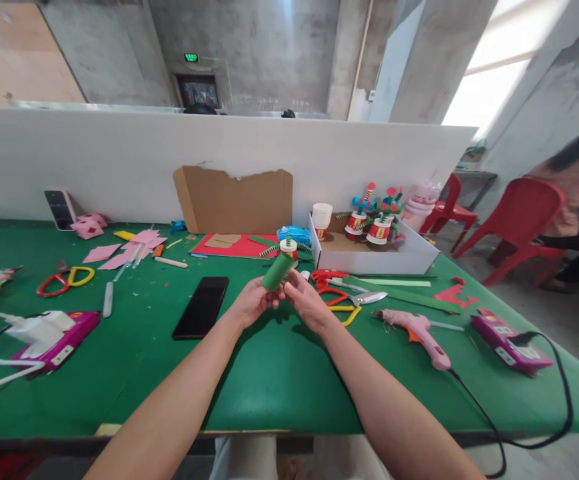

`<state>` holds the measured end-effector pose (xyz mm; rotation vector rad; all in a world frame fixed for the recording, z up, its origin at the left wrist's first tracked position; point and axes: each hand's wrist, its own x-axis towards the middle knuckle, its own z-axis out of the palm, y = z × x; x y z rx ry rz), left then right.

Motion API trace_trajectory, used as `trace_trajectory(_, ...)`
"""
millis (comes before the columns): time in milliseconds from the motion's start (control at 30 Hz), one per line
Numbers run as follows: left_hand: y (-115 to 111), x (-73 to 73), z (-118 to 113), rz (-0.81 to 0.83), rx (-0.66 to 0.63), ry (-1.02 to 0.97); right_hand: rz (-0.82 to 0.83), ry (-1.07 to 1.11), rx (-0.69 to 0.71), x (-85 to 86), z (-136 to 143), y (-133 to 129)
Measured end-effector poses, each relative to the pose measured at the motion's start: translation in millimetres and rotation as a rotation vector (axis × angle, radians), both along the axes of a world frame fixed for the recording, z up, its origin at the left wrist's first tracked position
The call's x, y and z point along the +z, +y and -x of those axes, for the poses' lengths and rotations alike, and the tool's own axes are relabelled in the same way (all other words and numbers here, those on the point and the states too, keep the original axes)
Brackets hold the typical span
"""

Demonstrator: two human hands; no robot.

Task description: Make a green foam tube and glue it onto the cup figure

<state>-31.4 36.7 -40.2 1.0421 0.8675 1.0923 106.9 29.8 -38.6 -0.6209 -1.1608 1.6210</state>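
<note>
A green paper tube [278, 271] is tilted above the middle of the table, its lower end in the fingers of my left hand [255, 301]. My right hand [305, 300] is at the tube's right side, its fingers curled close to the lower end; whether they grip the tube is hard to tell. Just behind the tube stands a small paper cup figure [289, 248] with green springy arms, partly hidden by it. To the right of my right hand lie scissors with red handles [332, 291] and a pair with yellow handles [352, 313].
A black phone [200, 308] lies left of my hands. Behind right, a white box [376, 261] holds cup figures. A pink glue gun [418, 330] and a purple power strip [512, 341] are at right. Pink paper [142, 245] lies left. A person sits at far right.
</note>
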Motion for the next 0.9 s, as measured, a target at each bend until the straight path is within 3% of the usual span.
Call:
trace_trajectory(133, -2.1, -4.0, -7.9, -0.024, -0.033, 0.133, -0.032, 0.019, -0.016, -0.4, 2.2, -2.2)
trace_trajectory(300, -2.9, -6.9, -6.9, -0.09, -0.11, 0.257, 0.097, 0.102, -0.084, 3.3, -6.7, 3.8)
trace_trajectory(367, -3.9, -6.2, -6.4, -0.178, -0.057, 0.397, 0.144, 0.197, -0.182, 8.7, -18.4, 9.1)
trace_trajectory(467, -6.6, -2.3, -16.5, -0.441, 0.088, 0.701, 0.177, 0.316, -0.307, 18.1, -40.6, 15.4)
trace_trajectory(567, -8.5, 2.1, -42.6, -0.695, -0.079, 0.849, 0.161, 0.371, -0.331, 22.6, -58.1, 18.7)
trace_trajectory(700, -7.3, 3.1, -82.1, -0.79, -0.326, 0.974, 0.173, 0.347, -0.289, 20.1, -69.6, 23.0)
trace_trajectory(800, -7.1, 3.8, -99.9, -0.819, -0.33, 1.094, 0.243, 0.358, -0.253, 18.3, -77.3, 25.9)
trace_trajectory(900, -10.8, 9.9, -106.5, -0.747, -0.31, 1.29, 0.239, 0.439, -0.278, 18.7, -85.7, 26.7)
